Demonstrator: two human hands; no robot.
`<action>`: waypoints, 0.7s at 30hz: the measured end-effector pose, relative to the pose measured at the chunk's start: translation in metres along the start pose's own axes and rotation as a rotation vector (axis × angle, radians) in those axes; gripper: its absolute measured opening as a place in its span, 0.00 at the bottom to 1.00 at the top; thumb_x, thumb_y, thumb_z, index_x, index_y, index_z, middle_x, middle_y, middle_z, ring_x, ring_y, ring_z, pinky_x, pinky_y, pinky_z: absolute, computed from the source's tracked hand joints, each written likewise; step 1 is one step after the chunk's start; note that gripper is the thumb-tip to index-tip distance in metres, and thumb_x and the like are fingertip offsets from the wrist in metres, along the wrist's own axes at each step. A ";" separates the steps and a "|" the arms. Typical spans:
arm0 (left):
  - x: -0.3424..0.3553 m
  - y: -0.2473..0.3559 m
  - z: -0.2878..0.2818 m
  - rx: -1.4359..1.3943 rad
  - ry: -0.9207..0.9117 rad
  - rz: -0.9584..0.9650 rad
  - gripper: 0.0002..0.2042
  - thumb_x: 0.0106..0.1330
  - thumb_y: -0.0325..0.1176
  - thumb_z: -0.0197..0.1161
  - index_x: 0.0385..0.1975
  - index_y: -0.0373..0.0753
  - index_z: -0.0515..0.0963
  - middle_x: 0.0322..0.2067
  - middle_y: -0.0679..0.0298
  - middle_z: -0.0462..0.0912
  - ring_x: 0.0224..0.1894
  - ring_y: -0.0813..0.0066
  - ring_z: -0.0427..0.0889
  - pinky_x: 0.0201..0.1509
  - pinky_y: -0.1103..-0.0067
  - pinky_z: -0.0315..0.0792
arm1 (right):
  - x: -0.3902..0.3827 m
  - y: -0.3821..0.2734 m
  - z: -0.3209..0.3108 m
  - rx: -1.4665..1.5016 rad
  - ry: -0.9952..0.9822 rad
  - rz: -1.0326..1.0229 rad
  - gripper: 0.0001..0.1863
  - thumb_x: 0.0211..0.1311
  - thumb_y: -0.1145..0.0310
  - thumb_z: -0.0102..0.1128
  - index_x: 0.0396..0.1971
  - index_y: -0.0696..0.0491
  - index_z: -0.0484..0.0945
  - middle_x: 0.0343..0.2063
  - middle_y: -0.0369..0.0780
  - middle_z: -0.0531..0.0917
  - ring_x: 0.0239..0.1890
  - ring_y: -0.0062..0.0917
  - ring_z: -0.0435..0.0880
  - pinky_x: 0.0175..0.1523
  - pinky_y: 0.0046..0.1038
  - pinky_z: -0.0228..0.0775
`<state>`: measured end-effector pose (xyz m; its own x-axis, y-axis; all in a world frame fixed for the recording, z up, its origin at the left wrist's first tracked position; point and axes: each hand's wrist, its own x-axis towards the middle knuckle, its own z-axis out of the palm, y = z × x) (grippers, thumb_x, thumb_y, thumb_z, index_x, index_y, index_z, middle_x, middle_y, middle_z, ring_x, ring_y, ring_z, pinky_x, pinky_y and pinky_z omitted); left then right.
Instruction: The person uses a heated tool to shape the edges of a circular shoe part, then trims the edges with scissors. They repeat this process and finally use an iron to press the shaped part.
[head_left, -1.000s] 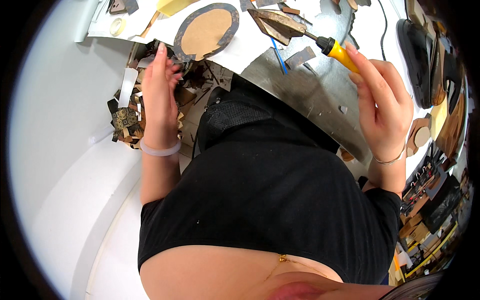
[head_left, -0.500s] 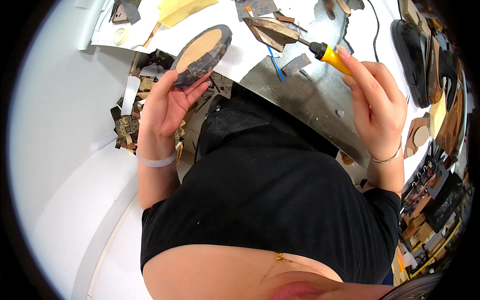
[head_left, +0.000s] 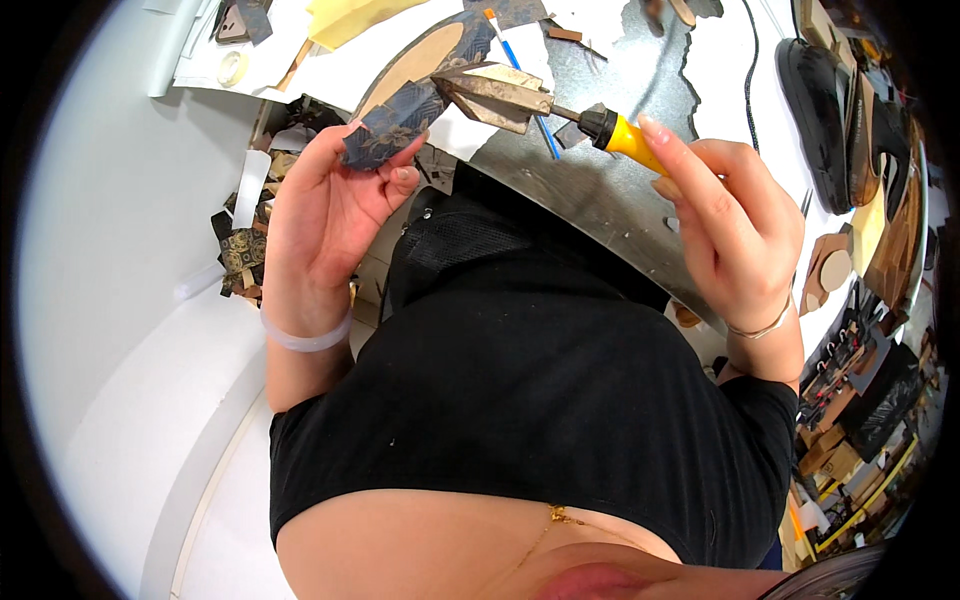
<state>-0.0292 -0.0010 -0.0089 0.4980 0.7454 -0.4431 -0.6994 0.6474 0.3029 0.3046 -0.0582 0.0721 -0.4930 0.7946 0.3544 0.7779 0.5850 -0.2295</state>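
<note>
My left hand [head_left: 337,205] is closed on the near edge of an oval piece [head_left: 391,122], tan inside with a dark patterned border, tilted up at the bench's front. My right hand [head_left: 730,215] grips the yellow handle [head_left: 628,141] of a tool with a pointed, finned metal head [head_left: 495,95]. The tool's tip lies at the piece's patterned band, seemingly touching it; I cannot tell for sure. Under the tool are a thin blue stick [head_left: 549,140] and dark scraps on the bench's metal sheet [head_left: 600,210].
Yellow sheets [head_left: 355,20] and a tape roll [head_left: 232,68] are at the back left. Black shoes [head_left: 815,125], a cord [head_left: 752,70] and cut brown pieces [head_left: 830,270] are at the right. A pile of scraps [head_left: 245,255] is below the bench's left end.
My left hand has taken hold of the oval piece and lifted it. My right hand has moved left and slightly down, bringing the tool's tip to that piece.
</note>
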 end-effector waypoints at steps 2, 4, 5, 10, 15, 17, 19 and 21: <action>0.001 -0.002 0.008 -0.012 0.015 -0.008 0.15 0.75 0.29 0.48 0.53 0.24 0.70 0.51 0.45 0.81 0.51 0.57 0.83 0.43 0.70 0.76 | -0.002 0.004 0.007 -0.037 0.061 -0.024 0.29 0.48 0.79 0.68 0.55 0.49 0.83 0.28 0.35 0.79 0.22 0.21 0.78 0.24 0.23 0.69; 0.001 -0.002 0.010 0.045 0.013 -0.009 0.15 0.75 0.29 0.49 0.55 0.24 0.70 0.51 0.45 0.81 0.51 0.58 0.83 0.43 0.70 0.76 | -0.002 0.003 0.006 -0.042 0.058 -0.018 0.29 0.48 0.79 0.69 0.55 0.49 0.83 0.28 0.34 0.79 0.22 0.21 0.78 0.24 0.23 0.68; 0.001 -0.002 0.011 0.074 0.012 -0.009 0.16 0.75 0.29 0.49 0.55 0.25 0.70 0.52 0.46 0.81 0.51 0.58 0.83 0.43 0.71 0.75 | -0.001 -0.001 0.000 -0.023 0.013 0.003 0.30 0.47 0.83 0.66 0.55 0.52 0.83 0.29 0.37 0.80 0.24 0.23 0.80 0.27 0.23 0.71; -0.002 -0.010 0.033 0.389 0.140 0.175 0.17 0.74 0.28 0.51 0.59 0.27 0.69 0.52 0.52 0.81 0.51 0.62 0.82 0.43 0.72 0.75 | -0.001 -0.003 -0.003 -0.006 -0.035 0.021 0.30 0.47 0.86 0.66 0.55 0.54 0.82 0.30 0.39 0.81 0.26 0.25 0.81 0.29 0.23 0.72; -0.007 -0.017 0.043 0.645 0.218 0.339 0.18 0.73 0.27 0.54 0.61 0.31 0.69 0.53 0.56 0.81 0.50 0.69 0.82 0.45 0.73 0.76 | -0.001 0.000 -0.004 -0.018 -0.068 0.002 0.30 0.48 0.85 0.66 0.55 0.53 0.82 0.30 0.38 0.81 0.25 0.24 0.81 0.28 0.24 0.71; -0.010 -0.022 0.048 0.705 0.268 0.390 0.19 0.72 0.26 0.56 0.61 0.32 0.69 0.52 0.57 0.81 0.50 0.71 0.81 0.47 0.75 0.77 | 0.000 0.000 -0.004 -0.028 -0.077 -0.005 0.30 0.47 0.84 0.66 0.55 0.53 0.82 0.30 0.38 0.81 0.25 0.24 0.81 0.27 0.24 0.71; -0.011 -0.026 0.052 0.754 0.326 0.421 0.19 0.73 0.25 0.54 0.62 0.29 0.69 0.52 0.56 0.81 0.48 0.70 0.82 0.48 0.75 0.76 | 0.001 -0.001 -0.004 -0.039 -0.090 -0.006 0.30 0.48 0.84 0.66 0.55 0.53 0.82 0.30 0.38 0.81 0.25 0.24 0.81 0.27 0.24 0.71; -0.011 -0.026 0.052 0.789 0.355 0.434 0.19 0.73 0.24 0.53 0.62 0.29 0.69 0.51 0.55 0.81 0.48 0.70 0.82 0.48 0.75 0.76 | 0.002 -0.001 -0.004 -0.049 -0.110 -0.002 0.30 0.48 0.84 0.66 0.56 0.53 0.82 0.30 0.38 0.81 0.25 0.24 0.80 0.27 0.24 0.71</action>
<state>0.0102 -0.0178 0.0320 0.0031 0.9371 -0.3490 -0.1756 0.3441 0.9224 0.3043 -0.0576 0.0772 -0.5318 0.8083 0.2526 0.7939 0.5797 -0.1834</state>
